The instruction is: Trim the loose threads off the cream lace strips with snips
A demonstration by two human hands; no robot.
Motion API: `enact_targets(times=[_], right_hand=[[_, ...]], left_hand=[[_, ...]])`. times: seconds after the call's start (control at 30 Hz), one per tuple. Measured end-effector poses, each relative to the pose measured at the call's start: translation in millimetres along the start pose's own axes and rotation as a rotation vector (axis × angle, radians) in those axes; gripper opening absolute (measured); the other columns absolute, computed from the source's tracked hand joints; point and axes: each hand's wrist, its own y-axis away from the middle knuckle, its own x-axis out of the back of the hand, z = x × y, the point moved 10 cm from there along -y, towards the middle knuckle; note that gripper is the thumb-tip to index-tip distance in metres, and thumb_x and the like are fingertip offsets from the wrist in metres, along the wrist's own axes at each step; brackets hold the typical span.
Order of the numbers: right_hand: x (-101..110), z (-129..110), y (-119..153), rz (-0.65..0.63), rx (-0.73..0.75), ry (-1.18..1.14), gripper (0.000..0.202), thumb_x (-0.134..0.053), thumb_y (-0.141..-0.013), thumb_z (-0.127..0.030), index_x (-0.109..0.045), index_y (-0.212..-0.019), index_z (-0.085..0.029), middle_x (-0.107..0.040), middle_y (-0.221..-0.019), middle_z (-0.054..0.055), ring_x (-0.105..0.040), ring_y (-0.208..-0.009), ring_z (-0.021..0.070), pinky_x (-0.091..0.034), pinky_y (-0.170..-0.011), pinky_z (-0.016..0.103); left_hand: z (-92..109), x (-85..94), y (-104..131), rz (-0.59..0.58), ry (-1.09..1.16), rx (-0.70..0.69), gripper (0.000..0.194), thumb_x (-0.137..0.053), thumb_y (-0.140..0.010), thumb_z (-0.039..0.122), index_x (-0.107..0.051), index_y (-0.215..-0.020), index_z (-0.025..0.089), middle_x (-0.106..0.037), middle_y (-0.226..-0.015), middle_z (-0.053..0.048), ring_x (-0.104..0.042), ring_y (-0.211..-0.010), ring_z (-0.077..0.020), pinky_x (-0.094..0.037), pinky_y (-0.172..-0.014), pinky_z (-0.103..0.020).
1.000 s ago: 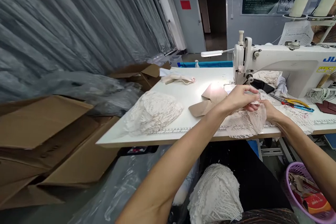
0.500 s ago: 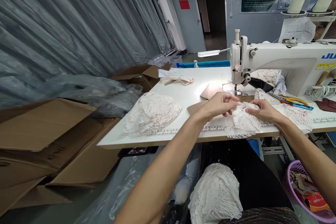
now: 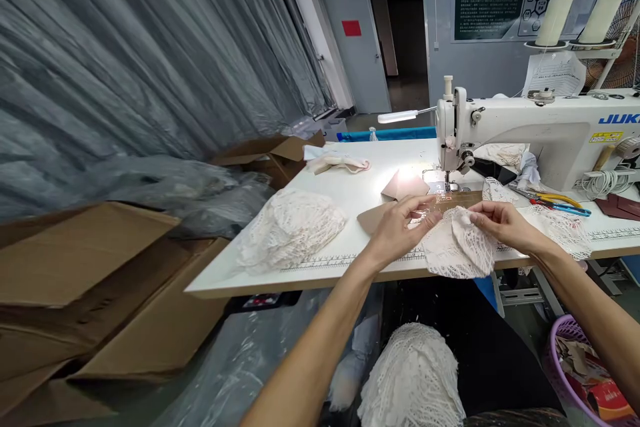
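Observation:
A piece of white lace fabric (image 3: 459, 247) hangs over the front edge of the sewing table, partly folded. My right hand (image 3: 505, 223) pinches its upper right side between thumb and fingers. Just left of the lace, my left hand (image 3: 403, 227) has its fingers stretched and thumb apart, the thumb tip close to the fabric; whether it touches is unclear. Behind both hands stands a white sewing machine (image 3: 520, 120), its presser foot (image 3: 448, 181) above the needle plate. More lace (image 3: 560, 227) lies beneath and beyond my right wrist.
Lace piles lie on the table's left (image 3: 295, 227) and on my lap (image 3: 413, 373). Scissors (image 3: 555, 200) rest right of the machine bed. Tan card pieces (image 3: 373, 219) are by my left hand. Open cardboard boxes (image 3: 90, 253) stand left, a purple basket (image 3: 560, 360) lower right.
My left hand has moved left, away from the lace, and its fingers have spread. The lace in my right hand has been turned and folded over. The view has tilted up slightly.

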Motion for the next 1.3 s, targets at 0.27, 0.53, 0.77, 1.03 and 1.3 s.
enact_targets(times=[0.27, 0.53, 0.77, 1.03, 1.3], right_hand=[[-63.4, -43.3, 70.0, -0.293, 0.148, 0.144, 0.029, -0.054, -0.092, -0.041, -0.069, -0.094, -0.016, -0.064, -0.073, 0.002, -0.052, -0.061, 0.0110, -0.039, -0.055, 0.022], [-104.3, -36.6, 102.6, -0.338, 0.317, 0.309, 0.024, -0.047, -0.096, -0.022, -0.069, -0.104, -0.015, -0.071, -0.085, 0.005, -0.059, -0.068, 0.0121, -0.045, -0.064, 0.024], [-112.9, -25.7, 101.3, -0.285, 0.279, 0.312, 0.023, -0.049, -0.094, -0.022, -0.068, -0.107, -0.016, -0.073, -0.089, 0.007, -0.062, -0.070, 0.0133, -0.046, -0.064, 0.025], [-113.6, -5.9, 93.3, -0.312, 0.150, 0.186, 0.024, -0.050, -0.094, -0.028, -0.069, -0.103, -0.016, -0.069, -0.078, 0.002, -0.052, -0.061, 0.0102, -0.039, -0.055, 0.022], [-117.8, 9.0, 88.9, -0.323, 0.067, 0.057, 0.027, -0.053, -0.092, -0.034, -0.070, -0.097, -0.014, -0.067, -0.078, 0.003, -0.053, -0.063, 0.0110, -0.039, -0.056, 0.022]], left_hand=[[23.3, -31.3, 70.8, -0.148, 0.198, -0.173, 0.065, -0.077, -0.075, 0.042, -0.058, -0.133, 0.022, -0.069, -0.124, -0.011, -0.061, -0.118, -0.0282, -0.044, -0.106, -0.045], [-16.7, -41.0, 132.8, 0.006, 0.387, 0.001, 0.039, -0.073, -0.080, 0.028, -0.067, -0.118, 0.019, -0.076, -0.088, -0.006, -0.070, -0.080, -0.0166, -0.056, -0.077, -0.028], [-24.9, -30.2, 148.2, 0.074, 0.405, 0.029, 0.047, -0.076, -0.077, 0.024, -0.063, -0.122, 0.018, -0.076, -0.085, -0.006, -0.072, -0.078, -0.0151, -0.058, -0.075, -0.026], [-37.5, -30.1, 149.7, 0.099, 0.408, 0.091, 0.045, -0.076, -0.076, 0.026, -0.064, -0.120, 0.018, -0.078, -0.092, -0.007, -0.073, -0.078, -0.0164, -0.060, -0.068, -0.026], [-50.3, -33.5, 149.3, 0.099, 0.438, 0.178, 0.045, -0.077, -0.075, 0.026, -0.065, -0.117, 0.017, -0.078, -0.085, -0.005, -0.072, -0.068, -0.0138, -0.059, -0.063, -0.024]])
